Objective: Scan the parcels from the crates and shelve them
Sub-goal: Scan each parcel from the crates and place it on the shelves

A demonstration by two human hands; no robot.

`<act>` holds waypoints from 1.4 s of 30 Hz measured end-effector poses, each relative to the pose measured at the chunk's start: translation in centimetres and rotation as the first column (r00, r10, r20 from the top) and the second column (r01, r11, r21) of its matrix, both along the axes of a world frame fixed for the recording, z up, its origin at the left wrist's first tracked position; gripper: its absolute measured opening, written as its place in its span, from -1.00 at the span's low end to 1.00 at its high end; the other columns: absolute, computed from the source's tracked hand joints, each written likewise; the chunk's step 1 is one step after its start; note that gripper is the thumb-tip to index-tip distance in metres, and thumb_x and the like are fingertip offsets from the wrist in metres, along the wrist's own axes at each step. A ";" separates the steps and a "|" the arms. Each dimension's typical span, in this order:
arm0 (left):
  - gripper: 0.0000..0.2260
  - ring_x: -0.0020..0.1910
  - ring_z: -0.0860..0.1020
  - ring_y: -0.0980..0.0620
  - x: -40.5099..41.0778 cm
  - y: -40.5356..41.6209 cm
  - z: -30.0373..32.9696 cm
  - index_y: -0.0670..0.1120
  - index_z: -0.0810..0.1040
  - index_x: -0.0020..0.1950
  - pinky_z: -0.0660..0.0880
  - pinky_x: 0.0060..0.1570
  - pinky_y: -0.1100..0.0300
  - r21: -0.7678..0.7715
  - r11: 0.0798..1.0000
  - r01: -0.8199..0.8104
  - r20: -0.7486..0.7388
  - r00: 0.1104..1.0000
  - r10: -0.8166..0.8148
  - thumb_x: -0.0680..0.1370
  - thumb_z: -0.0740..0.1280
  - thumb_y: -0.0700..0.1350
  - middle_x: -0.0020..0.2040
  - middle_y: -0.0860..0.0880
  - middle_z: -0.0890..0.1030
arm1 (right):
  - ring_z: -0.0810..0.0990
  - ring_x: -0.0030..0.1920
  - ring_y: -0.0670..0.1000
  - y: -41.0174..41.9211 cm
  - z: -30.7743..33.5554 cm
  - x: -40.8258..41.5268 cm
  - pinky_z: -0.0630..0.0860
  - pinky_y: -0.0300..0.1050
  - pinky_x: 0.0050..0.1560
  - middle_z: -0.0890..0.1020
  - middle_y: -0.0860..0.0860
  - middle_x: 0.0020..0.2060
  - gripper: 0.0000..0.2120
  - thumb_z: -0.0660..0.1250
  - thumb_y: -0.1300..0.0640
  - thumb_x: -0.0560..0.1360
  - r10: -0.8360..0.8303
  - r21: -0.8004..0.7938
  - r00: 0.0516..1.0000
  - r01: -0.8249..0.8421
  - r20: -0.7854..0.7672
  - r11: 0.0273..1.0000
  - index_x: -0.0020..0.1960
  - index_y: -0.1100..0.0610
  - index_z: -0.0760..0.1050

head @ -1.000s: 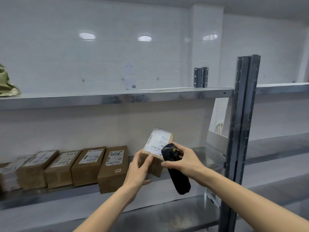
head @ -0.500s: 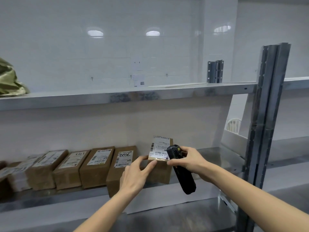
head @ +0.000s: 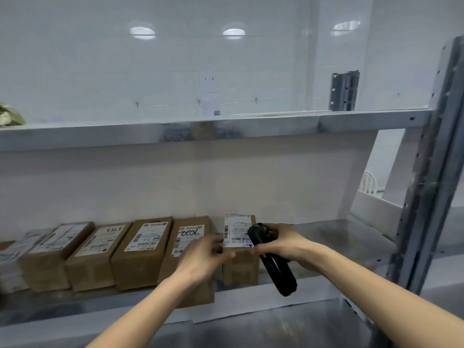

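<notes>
A small brown parcel (head: 239,268) with a white label stands on the metal shelf (head: 334,237), at the right end of a row of brown parcels (head: 143,249). My left hand (head: 204,258) holds its left front edge, fingers over the label's lower corner. My right hand (head: 281,243) grips a black handheld scanner (head: 275,264) and rests against the parcel's right side. The scanner hangs down to the right, over the shelf's front edge.
Several labelled boxes fill the shelf to the left, one marked 7022 (head: 187,244) right beside the new parcel. A grey steel upright (head: 426,187) stands at the right. The upper shelf (head: 175,131) carries a green bundle (head: 10,118) at far left.
The parcel went from tilted in the air down onto the shelf beside the row. Both hands followed it forward and down; the view shifted left.
</notes>
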State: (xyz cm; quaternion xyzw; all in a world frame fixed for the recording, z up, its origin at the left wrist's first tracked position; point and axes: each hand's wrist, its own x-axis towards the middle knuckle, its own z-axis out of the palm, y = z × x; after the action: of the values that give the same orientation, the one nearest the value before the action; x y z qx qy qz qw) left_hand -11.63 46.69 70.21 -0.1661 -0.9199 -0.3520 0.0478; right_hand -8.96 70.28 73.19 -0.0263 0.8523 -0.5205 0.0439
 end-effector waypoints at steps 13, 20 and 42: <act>-0.52 0.21 0.58 0.14 -4.6 0.0 -1.4 0.03 0.53 0.39 0.53 0.22 0.19 -0.031 0.991 -0.133 -0.029 0.991 0.132 0.53 0.40 0.20 0.27 0.11 0.63 | 0.71 -0.16 -0.09 0.3 -0.7 -6.9 0.57 -0.29 -0.23 0.72 -0.04 -0.07 -0.55 0.59 0.20 0.37 0.138 0.030 0.990 -0.138 0.023 0.990 0.23 -0.03 0.64; -0.58 0.21 0.57 0.15 -6.2 0.9 -1.5 0.07 0.52 0.37 0.48 0.15 0.26 -0.024 0.985 -0.173 -0.039 0.984 0.172 0.56 0.38 0.18 0.26 0.14 0.62 | 0.71 -0.13 -0.07 1.0 -1.0 -9.7 0.59 -0.26 -0.17 0.73 0.03 -0.01 -0.57 0.57 0.24 0.38 0.174 0.055 0.985 -0.175 0.015 0.983 0.21 0.01 0.65; -0.51 0.18 0.58 0.14 1.7 -9.9 6.1 0.04 0.53 0.38 0.50 0.19 0.17 0.214 0.944 -0.253 -0.186 0.938 0.293 0.53 0.38 0.24 0.15 0.13 0.65 | 0.72 -0.04 -0.05 -6.7 9.0 -2.1 0.68 -0.01 0.10 0.73 -0.06 -0.03 -0.28 0.65 -0.22 0.20 0.126 0.275 0.969 -0.065 -0.212 0.959 0.30 -0.07 0.57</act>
State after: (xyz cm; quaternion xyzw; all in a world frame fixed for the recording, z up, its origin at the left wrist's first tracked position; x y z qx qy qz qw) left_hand -9.97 36.84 76.27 -0.0683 -0.8862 -0.4067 0.2112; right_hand -11.02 63.56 82.17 -0.1211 0.9115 -0.3922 -0.0256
